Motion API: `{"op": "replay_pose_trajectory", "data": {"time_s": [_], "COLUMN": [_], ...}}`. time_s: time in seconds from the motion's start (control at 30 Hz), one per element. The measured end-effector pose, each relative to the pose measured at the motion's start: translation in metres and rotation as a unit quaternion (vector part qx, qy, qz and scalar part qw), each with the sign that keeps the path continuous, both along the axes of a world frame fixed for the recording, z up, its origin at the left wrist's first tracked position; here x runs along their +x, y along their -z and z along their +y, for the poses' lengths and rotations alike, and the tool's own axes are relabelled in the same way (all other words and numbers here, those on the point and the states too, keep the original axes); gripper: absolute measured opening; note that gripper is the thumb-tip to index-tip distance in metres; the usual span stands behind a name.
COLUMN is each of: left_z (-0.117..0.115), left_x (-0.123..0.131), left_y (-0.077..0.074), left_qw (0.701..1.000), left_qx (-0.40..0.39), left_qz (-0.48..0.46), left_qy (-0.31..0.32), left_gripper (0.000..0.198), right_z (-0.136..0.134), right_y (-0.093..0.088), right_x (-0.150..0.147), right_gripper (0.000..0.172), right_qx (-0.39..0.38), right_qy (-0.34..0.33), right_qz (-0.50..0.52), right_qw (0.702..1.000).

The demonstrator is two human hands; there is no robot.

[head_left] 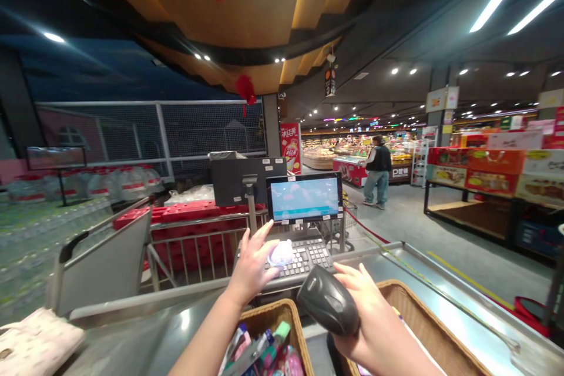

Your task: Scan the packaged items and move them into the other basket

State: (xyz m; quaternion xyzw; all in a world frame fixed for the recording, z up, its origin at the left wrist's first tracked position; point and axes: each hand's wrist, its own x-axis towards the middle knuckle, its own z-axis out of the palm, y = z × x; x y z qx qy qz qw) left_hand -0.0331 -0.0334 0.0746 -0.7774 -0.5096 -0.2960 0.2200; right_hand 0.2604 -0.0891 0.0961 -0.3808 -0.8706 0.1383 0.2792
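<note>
My left hand [253, 264] is raised over the checkout counter and holds a small pale round item [281, 254] between thumb and fingers, in front of the keyboard [308, 255]. My right hand [374, 323] grips a dark handheld barcode scanner [328, 301], its head turned toward the small item. Below my arms sit two wicker baskets: the left basket [268, 311] holds several colourful packets, the right basket [418, 317] is partly hidden by my right hand.
A lit till screen [305, 197] and a dark monitor back [240, 179] stand behind the keyboard. A steel counter [445, 288] runs right. A pale bag [35, 343] lies at the left. A person [378, 171] stands in the aisle. Boxed goods [489, 173] line the right.
</note>
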Motion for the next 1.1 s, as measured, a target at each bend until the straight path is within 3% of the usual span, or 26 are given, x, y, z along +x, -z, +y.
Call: {"op": "replay_pose_trajectory", "data": {"time_s": [0.33, 0.53, 0.63, 0.8, 1.1], "left_z": [-0.013, -0.029, -0.042, -0.074, -0.125], "left_x": [-0.019, -0.035, -0.044, -0.051, -0.033], "left_y": [0.006, 0.019, 0.036, 0.079, 0.139], "left_qw": [1.0, 0.999, 0.998, 0.987, 0.936], "left_qx": [-0.003, -0.023, -0.059, -0.153, -0.344], "left_qz": [-0.017, -0.024, -0.029, -0.053, -0.074], "left_qy": [-0.001, -0.014, -0.018, -0.013, 0.001], "left_gripper": [0.042, 0.039, 0.042, 0.043, 0.055], "right_z": [-0.009, -0.017, -0.02, -0.027, -0.036], "right_y": [0.008, 0.014, 0.022, 0.037, 0.051], "right_x": [-0.016, -0.025, -0.029, -0.038, -0.053], "right_gripper": [0.048, 0.048, 0.054, 0.052, 0.041], "right_qx": [0.005, -0.003, -0.011, -0.014, -0.064], "right_qy": [-0.006, -0.005, 0.004, -0.007, -0.037], "right_qz": [0.012, 0.0, -0.003, 0.008, 0.011], "right_qw": [1.0, 1.0, 1.0, 1.0, 0.997]}}
